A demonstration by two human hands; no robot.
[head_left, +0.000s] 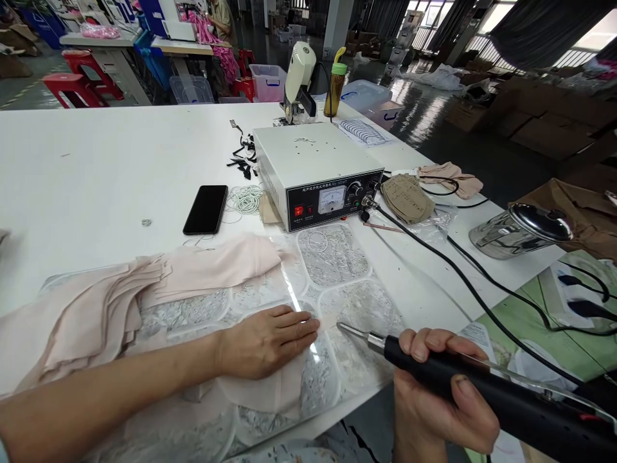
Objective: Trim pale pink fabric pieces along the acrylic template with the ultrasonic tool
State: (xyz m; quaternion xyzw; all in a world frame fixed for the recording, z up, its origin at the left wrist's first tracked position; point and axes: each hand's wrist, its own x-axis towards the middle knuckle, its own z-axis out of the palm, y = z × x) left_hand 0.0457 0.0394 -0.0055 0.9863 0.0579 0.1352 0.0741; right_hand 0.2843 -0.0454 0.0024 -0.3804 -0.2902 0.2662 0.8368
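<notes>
My left hand (270,341) lies flat, palm down, its fingers stretched out over a pale pink fabric piece (270,391) on a clear patterned mat (354,308). Wrapped round the black handle of a handheld ultrasonic welder (434,370) is my right hand (443,392). The welder's metal tip (351,330) points left, just beyond my left fingertips and close to the fabric's edge; whether it touches cannot be made out. Left of my hands, more pale pink fabric pieces (96,315) lie in an overlapping stack, partly hidden by my left forearm.
A white control box (332,199) stands behind the mat, its black cable (457,273) running to the right. A phone (205,209), elastic cord (245,200), brown fabric pieces (407,198) and a lidded metal canister (520,230) are around it. Behind stand a bottle (336,90) and a cream-coloured machine (299,80).
</notes>
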